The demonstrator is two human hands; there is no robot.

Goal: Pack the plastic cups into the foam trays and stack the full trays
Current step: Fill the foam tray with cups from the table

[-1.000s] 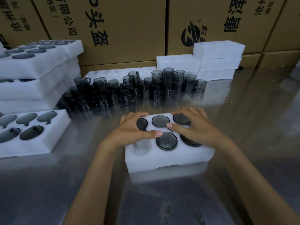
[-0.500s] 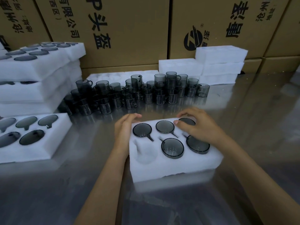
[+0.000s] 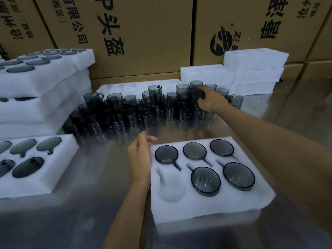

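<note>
smoked plastic cups (image 3: pixel 183 101): likely light, rigid, slick (grip by body or handle) | right hand (image 3: pixel 211 101): fingers curling round one cup, grip unclear | left hand (image 3: pixel 141 155): relaxed beside foam tray (image 3: pixel 206 207)

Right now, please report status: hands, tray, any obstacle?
Right hand reaching into loose cups, grip unclear. Left hand open beside tray. Five cups in, one pocket empty. Nothing blocking it.
</note>
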